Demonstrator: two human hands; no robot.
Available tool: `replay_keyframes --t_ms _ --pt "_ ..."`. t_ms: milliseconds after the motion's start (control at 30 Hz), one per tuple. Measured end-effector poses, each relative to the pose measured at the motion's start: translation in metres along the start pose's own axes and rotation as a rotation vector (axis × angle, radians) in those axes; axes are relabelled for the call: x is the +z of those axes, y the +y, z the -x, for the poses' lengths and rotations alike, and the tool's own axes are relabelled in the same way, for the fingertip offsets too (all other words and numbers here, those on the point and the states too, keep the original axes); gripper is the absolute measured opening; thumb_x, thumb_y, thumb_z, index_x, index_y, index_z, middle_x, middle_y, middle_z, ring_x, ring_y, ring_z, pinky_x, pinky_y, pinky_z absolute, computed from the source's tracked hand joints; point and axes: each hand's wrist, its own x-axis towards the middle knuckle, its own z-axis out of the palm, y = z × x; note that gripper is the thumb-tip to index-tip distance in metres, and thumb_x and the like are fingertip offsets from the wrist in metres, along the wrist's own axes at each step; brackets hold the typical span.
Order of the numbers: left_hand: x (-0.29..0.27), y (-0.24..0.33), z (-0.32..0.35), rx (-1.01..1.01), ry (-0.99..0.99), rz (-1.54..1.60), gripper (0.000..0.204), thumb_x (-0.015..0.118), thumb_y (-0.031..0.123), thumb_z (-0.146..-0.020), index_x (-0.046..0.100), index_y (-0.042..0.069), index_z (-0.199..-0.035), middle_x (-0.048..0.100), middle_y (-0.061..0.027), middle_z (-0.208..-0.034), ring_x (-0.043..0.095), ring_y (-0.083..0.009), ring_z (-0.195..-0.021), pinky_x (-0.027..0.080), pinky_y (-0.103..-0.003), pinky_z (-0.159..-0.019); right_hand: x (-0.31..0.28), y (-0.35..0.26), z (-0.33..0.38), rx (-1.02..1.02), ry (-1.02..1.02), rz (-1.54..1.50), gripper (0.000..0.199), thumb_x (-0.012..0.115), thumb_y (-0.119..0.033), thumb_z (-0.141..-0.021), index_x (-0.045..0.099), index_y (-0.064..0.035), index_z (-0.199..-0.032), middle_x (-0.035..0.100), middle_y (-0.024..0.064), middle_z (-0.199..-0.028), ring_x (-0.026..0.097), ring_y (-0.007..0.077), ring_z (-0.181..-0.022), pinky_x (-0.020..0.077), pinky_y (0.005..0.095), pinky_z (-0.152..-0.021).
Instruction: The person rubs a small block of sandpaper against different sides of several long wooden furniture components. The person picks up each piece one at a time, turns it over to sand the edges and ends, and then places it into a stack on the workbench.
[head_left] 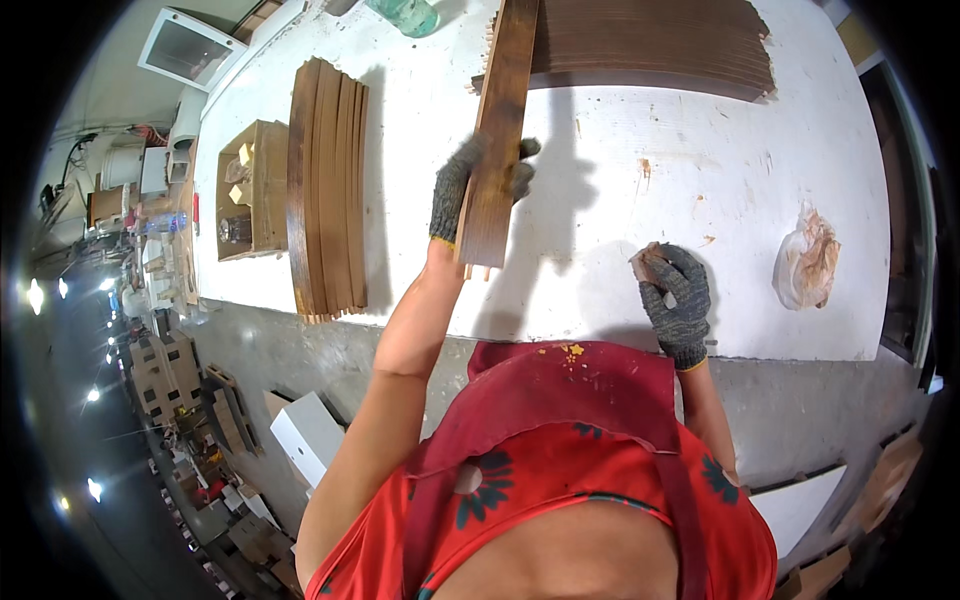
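Shirt (570,465) nearest | box (270,195) left, slat stack (325,190) beside it | left hand (455,195) wrapped round board (500,150), over table (720,180); board likely stiff, fairly light, perhaps slick: best gripped by both long edges, near mid-length | right hand (683,305) curled round brown rag (650,265) | bag (808,262) rightmost

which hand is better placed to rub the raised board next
Probably the right hand: it holds a small brown crumpled piece and is clear of the board, while the left hand is gripping that board around its edges.
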Motion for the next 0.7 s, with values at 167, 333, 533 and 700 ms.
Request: replay_keyframes --t_ms 167,333,533,700 --pt "-0.044 0.024 0.035 0.071 0.06 -0.525 0.058 0.072 0.027 -0.081 0.05 -0.006 -0.123 0.062 -0.0152 -0.1 0.057 -0.0147 -0.072 0.047 -0.025 -0.06 0.001 0.009 -0.01 0.013 -0.008 0.003 0.042 0.074 -0.003 -0.067 0.069 -0.0103 -0.108 0.062 0.0114 -0.115 0.058 0.0306 -0.107 0.0474 0.0402 -0.092" --pt "-0.109 0.029 0.076 0.513 0.46 -1.324 0.086 0.08 0.007 -0.071 0.035 0.001 -0.145 0.049 -0.0162 -0.138 0.052 -0.0235 -0.122 0.044 -0.034 -0.101 0.008 0.02 -0.01 -0.033 -0.042 0.025 0.042 0.073 -0.001 -0.067 0.068 -0.0091 -0.108 0.062 0.0117 -0.114 0.058 0.031 -0.107 0.0483 0.0402 -0.091" --pt "-0.175 0.053 0.093 0.262 0.703 -1.489 0.085 0.082 0.016 -0.069 0.041 0.013 -0.144 0.049 -0.0157 -0.14 0.05 -0.0284 -0.125 0.043 -0.038 -0.102 0.016 0.021 -0.014 -0.01 -0.142 0.025 0.041 0.073 -0.003 -0.069 0.067 -0.009 -0.109 0.061 0.0124 -0.115 0.057 0.0315 -0.107 0.0483 0.04 -0.091" --pt "-0.171 0.057 0.077 0.195 0.822 -1.75 0.076 0.079 0.012 -0.068 0.048 0.015 -0.138 0.055 -0.0209 -0.127 0.053 -0.0363 -0.117 0.046 -0.04 -0.098 0.013 0.032 -0.017 -0.067 -0.115 0.056 0.039 0.073 -0.004 -0.071 0.067 -0.0066 -0.109 0.061 0.0127 -0.115 0.057 0.0309 -0.107 0.0484 0.0398 -0.091"
